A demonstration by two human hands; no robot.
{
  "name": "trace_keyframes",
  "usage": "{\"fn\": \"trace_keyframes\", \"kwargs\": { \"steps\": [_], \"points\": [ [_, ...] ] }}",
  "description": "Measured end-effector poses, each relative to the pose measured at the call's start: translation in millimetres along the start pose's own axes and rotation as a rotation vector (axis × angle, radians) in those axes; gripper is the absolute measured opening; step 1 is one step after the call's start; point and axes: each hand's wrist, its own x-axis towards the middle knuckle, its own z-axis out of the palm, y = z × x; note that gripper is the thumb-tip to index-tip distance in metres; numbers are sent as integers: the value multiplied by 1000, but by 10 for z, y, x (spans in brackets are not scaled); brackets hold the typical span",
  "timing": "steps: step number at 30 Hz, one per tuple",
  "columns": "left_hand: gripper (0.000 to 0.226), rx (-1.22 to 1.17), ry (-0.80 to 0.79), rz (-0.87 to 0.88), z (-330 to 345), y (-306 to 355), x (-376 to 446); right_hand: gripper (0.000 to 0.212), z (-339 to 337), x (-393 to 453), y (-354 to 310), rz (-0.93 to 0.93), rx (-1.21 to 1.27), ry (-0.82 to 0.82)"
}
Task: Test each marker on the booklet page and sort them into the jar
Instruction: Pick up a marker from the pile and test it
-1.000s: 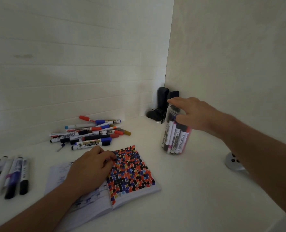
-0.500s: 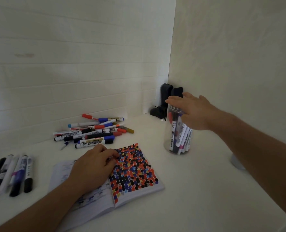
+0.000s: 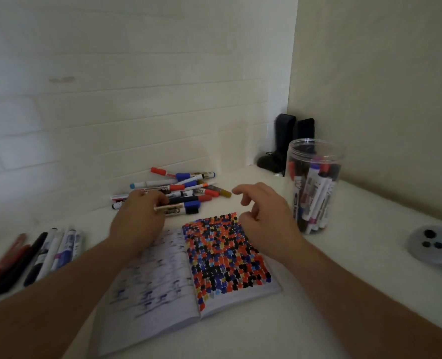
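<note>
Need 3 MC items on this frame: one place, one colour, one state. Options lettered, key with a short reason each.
1. Where does the jar stand relative to the booklet?
A. to its right, near the corner
B. to its left
C. on top of it

2. What colours the booklet's right page?
A. plain white
B. red, blue, black and yellow blots
C. green stripes

3. What is the right hand doing?
A. gripping the jar
B. holding a marker
C. hovering empty over the page

Key: 1 A, the jar sits right of the page by the wall corner. 2 B, the page is packed with blots in those colours. 3 C, its fingers are loosely curled and hold nothing; the left hand is at the marker pile.
</note>
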Motion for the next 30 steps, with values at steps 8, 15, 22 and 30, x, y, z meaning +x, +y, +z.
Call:
{"fn": "trace_keyframes", "kwargs": {
  "steps": [8,15,22,30],
  "points": [
    [34,374,-17,129,173,-22,120,46,97,-19,114,23,15,-172],
    [27,75,310,321,103,301,-58,45,95,-48,22,-32,68,-89],
    [27,-698,-426,82,-179,886,-589,60,81,-27,-18,-343,-295,-21],
    [13,-627,-372,197,-126,526,-649,20,-51,-140,-122,-38,348,-368]
  ]
}}
